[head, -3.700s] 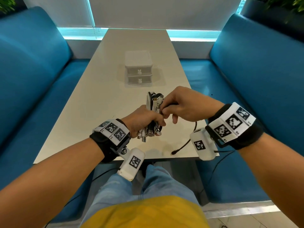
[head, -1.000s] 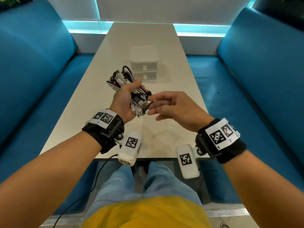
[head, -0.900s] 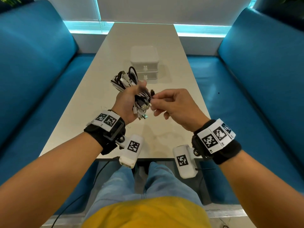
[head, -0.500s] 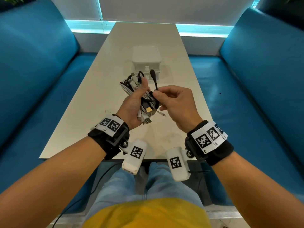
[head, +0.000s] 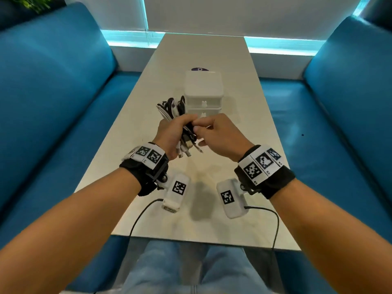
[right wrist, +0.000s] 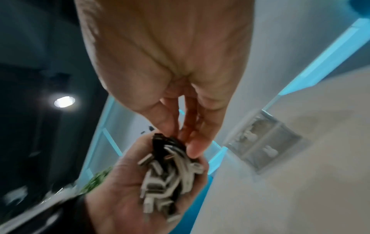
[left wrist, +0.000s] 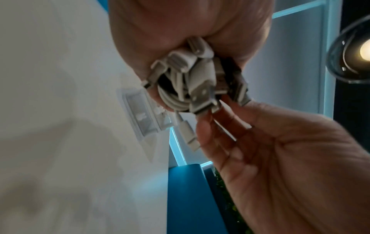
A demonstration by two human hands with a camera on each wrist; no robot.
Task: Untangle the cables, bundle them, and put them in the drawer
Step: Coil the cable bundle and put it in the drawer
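Note:
My left hand [head: 174,132] grips a bundle of black and white cables [head: 172,107] upright above the table. Its loops stick out above the fist and several plugs [head: 187,147] hang below. My right hand [head: 202,129] meets the bundle from the right and pinches a black cable at its middle, seen close in the right wrist view as fingertips [right wrist: 187,139] on the black strand [right wrist: 160,142]. The left wrist view shows the white plugs [left wrist: 200,82] under my left fist and my right hand [left wrist: 260,142] beside them. A white two-drawer box [head: 203,90] stands behind the hands, both drawers closed.
The long pale table [head: 244,209] runs away from me between two blue sofas [head: 53,102]. Black leads [head: 135,221] from the wrist cameras trail over the table's near edge. A small dark disc [head: 199,69] lies behind the drawer box.
The black cable end that stood up from the bundle half a second ago is now down against it under my right fingers. Both hands sit slightly farther out over the table.

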